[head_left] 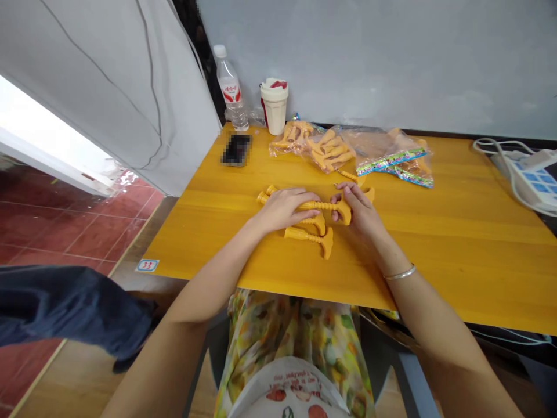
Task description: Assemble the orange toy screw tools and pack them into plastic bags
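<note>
An orange plastic toy hammer [326, 205] with a ridged shaft lies crosswise between my two hands. My left hand [285, 208] is curled over its handle, close above the table. At the other end, my right hand [357, 208] grips the hammer's head between thumb and fingers. Just below my left hand, a second toy hammer [319, 222] is partly covered by the fingers. Nearer the table edge lies a third one [311, 237], fully in sight. More orange handle ends [265, 194] stick out left of my left hand, and orange pieces show behind my right hand.
Clear bags of orange pieces [333, 151] lie along the back of the yellow table [456, 244], one with a colourful header [394, 162]. A water bottle [230, 90], a white cup [275, 107] and a phone [236, 150] stand back left. A power strip [533, 177] with cables is at right.
</note>
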Available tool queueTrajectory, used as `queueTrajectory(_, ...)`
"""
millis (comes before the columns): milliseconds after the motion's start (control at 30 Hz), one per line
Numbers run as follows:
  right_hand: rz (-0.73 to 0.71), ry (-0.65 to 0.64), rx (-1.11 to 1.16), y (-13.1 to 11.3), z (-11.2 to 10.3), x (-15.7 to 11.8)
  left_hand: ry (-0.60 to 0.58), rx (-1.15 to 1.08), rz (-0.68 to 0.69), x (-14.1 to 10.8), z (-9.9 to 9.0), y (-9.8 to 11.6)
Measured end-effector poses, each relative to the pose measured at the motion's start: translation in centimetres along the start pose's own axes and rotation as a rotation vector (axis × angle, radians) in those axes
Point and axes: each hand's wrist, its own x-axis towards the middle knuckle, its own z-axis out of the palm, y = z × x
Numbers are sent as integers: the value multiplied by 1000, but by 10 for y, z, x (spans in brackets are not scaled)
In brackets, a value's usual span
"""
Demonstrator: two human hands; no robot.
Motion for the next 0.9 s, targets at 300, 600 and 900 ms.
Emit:
queueTrajectory(300, -163, 36, -180, 0, 4, -8, -32, -256, -18, 0, 1, 1)
queueTrajectory(600, -726, 133, -755, 12, -20, 5, 140, -345, -160, 1, -1, -14)
queueTrajectory(900, -197, -23, -532, 7, -5, -2, 134, -3, -94, -1, 5, -12)
